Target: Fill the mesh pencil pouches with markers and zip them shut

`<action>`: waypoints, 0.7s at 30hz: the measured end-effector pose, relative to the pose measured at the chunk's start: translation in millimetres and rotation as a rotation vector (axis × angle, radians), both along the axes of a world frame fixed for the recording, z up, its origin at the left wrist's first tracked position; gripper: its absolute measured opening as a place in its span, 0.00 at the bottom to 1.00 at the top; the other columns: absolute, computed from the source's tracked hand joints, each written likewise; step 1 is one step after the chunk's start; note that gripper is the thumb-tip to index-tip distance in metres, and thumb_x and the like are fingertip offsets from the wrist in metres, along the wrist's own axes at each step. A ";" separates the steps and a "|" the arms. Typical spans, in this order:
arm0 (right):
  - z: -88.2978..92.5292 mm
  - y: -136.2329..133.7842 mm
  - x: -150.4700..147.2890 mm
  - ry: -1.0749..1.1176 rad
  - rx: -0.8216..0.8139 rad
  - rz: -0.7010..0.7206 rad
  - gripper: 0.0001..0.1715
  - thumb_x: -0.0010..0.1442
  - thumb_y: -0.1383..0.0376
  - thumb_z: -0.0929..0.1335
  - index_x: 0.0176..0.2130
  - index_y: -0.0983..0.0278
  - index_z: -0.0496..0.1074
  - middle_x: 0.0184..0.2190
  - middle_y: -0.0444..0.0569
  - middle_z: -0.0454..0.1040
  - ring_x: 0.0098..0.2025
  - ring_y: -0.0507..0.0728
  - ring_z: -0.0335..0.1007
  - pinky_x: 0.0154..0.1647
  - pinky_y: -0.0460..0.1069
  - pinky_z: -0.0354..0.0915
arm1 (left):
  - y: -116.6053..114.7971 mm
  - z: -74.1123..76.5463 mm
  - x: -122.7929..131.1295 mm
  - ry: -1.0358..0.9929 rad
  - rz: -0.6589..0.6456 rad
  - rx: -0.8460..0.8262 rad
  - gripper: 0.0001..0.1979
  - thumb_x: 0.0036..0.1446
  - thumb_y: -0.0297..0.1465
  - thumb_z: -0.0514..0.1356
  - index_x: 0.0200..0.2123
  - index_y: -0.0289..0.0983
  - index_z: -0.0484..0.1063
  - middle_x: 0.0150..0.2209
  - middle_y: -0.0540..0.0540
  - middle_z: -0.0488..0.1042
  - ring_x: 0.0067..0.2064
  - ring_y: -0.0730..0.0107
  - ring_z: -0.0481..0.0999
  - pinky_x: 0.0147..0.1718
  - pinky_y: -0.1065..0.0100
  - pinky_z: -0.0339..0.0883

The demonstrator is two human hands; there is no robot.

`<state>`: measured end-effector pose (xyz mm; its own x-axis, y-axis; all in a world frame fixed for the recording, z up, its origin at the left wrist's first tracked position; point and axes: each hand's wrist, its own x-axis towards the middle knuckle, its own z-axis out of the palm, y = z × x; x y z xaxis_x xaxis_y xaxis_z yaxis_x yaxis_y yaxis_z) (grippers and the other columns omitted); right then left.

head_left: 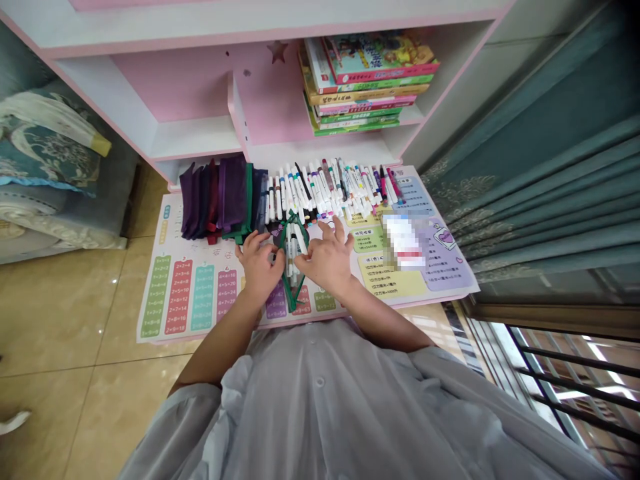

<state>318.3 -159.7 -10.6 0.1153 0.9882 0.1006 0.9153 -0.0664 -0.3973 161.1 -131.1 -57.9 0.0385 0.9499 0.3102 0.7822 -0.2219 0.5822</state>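
A green pencil pouch (291, 293) lies open on the desk mat (200, 287) between my hands, with white markers inside it. My left hand (259, 263) grips the pouch's left edge, fingers curled. My right hand (327, 257) rests on the pouch's right side, thumb and forefinger pinched on a white marker (301, 239) at the pouch mouth while the other fingers spread. Behind them a long row of markers (330, 187) lies across the mat.
A stack of dark purple and green pouches (220, 197) stands upright at the mat's back left. A pink and white shelf unit (240, 100) holds a pile of books (365, 80). Teal curtains (540, 167) hang at right, bedding (45, 160) at left.
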 end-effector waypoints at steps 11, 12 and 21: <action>-6.0 13.0 -10.1 -0.079 -0.135 0.038 0.17 0.59 0.57 0.69 0.40 0.65 0.82 0.71 0.61 0.58 0.76 0.77 0.38 0.68 0.79 0.45 | 1.1 -1.0 -0.2 -0.006 0.002 0.000 0.07 0.55 0.33 0.61 0.25 0.41 0.73 0.51 0.44 0.79 0.64 0.48 0.67 0.65 0.37 0.44; -6.9 12.7 -10.2 -0.082 -0.140 0.040 0.17 0.59 0.57 0.69 0.40 0.65 0.82 0.71 0.61 0.58 0.76 0.77 0.38 0.68 0.79 0.45 | 1.0 -1.0 -0.3 -0.008 0.000 -0.001 0.07 0.55 0.34 0.61 0.25 0.41 0.73 0.51 0.45 0.79 0.64 0.48 0.67 0.65 0.37 0.44; 0.6 38.7 12.7 0.031 0.081 0.023 0.12 0.61 0.60 0.68 0.35 0.63 0.81 0.67 0.58 0.65 0.74 0.75 0.45 0.68 0.74 0.52 | 0.1 0.7 0.4 0.009 0.008 -0.026 0.07 0.56 0.34 0.61 0.25 0.41 0.73 0.52 0.45 0.78 0.65 0.49 0.67 0.66 0.37 0.44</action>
<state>331.0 -121.0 -10.0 0.0969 0.9794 0.1771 0.9036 -0.0119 -0.4283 161.5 -131.0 -57.2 0.0333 0.9580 0.2848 0.7890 -0.2002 0.5809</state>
